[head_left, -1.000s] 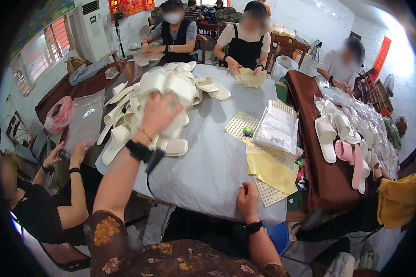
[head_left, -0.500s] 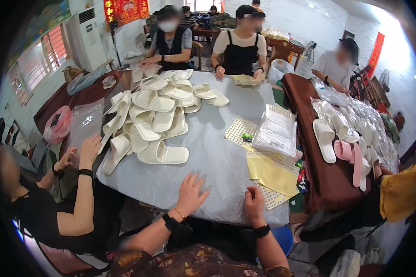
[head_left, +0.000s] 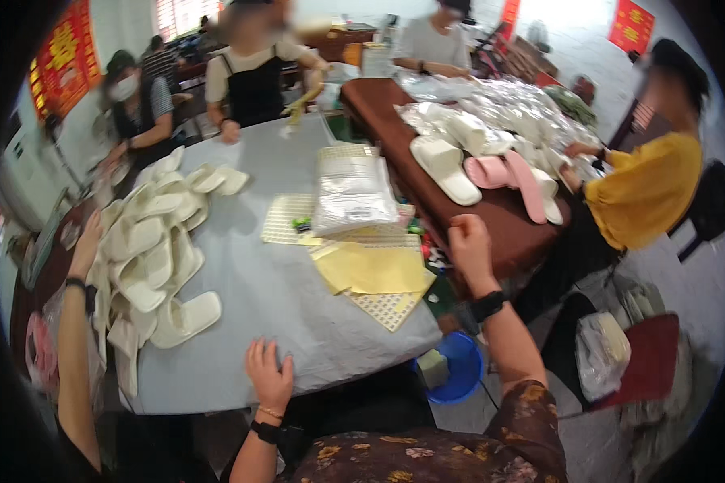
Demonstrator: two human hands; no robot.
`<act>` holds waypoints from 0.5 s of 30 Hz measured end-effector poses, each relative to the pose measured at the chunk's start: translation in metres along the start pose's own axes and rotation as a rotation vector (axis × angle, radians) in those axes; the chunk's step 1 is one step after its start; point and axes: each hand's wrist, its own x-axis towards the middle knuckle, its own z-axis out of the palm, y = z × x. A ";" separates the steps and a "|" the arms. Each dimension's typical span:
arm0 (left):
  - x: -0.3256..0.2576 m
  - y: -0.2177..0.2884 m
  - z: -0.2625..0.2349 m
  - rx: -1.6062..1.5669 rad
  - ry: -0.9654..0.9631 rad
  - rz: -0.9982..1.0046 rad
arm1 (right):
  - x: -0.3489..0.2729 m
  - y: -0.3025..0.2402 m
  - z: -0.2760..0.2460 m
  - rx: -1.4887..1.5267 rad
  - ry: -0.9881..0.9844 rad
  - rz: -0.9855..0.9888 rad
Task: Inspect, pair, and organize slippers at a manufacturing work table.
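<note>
My left hand [head_left: 268,373] lies on the near edge of the grey-covered table [head_left: 242,310], its fingers spread and holding nothing. My right hand [head_left: 470,245] is raised at the near edge of the brown-covered table [head_left: 379,121], fingers curled in; nothing shows in its grip. Between the hands lie yellow sheets [head_left: 374,266] and a sticker sheet with small labels [head_left: 391,310]. Behind them sits a clear bag of flat white items [head_left: 353,193]. Nearest beyond my right hand are a pink slipper [head_left: 528,189] and a white slipper [head_left: 447,169].
A heap of cream slippers [head_left: 145,258] covers the table's left side, with a co-worker's hand [head_left: 87,245] against it. A blue bin [head_left: 451,370] stands below the near right corner. Other people work around both tables; one wears a yellow top [head_left: 640,193].
The view has turned right. My right hand has moved from above the grey table's near edge out to the brown table. My left hand has come down closer to the near edge.
</note>
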 end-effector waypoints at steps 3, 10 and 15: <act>0.000 0.004 -0.002 -0.010 0.020 -0.020 | 0.038 0.048 -0.005 -0.313 -0.049 0.107; 0.003 0.013 -0.008 0.032 0.019 -0.026 | 0.096 0.122 0.020 -0.424 -0.059 0.447; 0.004 0.016 -0.009 0.037 0.008 -0.042 | 0.112 0.130 0.036 -0.450 -0.097 0.432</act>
